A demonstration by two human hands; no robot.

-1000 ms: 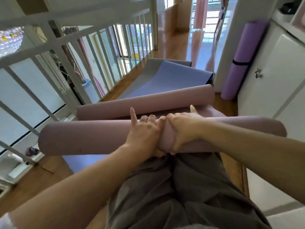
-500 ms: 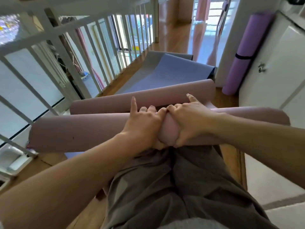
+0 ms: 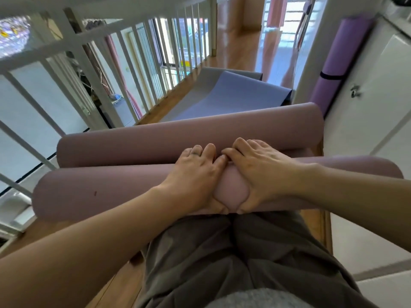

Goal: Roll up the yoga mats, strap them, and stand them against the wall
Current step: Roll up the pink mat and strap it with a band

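A mauve yoga mat roll (image 3: 100,192) lies crosswise in front of my knees. My left hand (image 3: 195,181) and my right hand (image 3: 258,174) grip its middle side by side, fingers curled over the top and thumbs underneath. Just beyond it lies a second mauve roll (image 3: 155,138), seemingly the other end of the same mat. Further off a blue-grey mat (image 3: 231,96) lies flat on the wooden floor. A purple mat (image 3: 340,61), rolled and bound with a dark strap, stands against the white wall at the right.
A white railing (image 3: 93,70) runs along the left with a drop behind it. White cabinet doors (image 3: 382,90) stand close on the right. Wooden floor (image 3: 235,43) continues ahead toward a bright doorway.
Both hands have shifted forward over the top of the near roll, fingers now reaching the gap between the rolls. The raised left index finger has come down. The two rolls are closer together.
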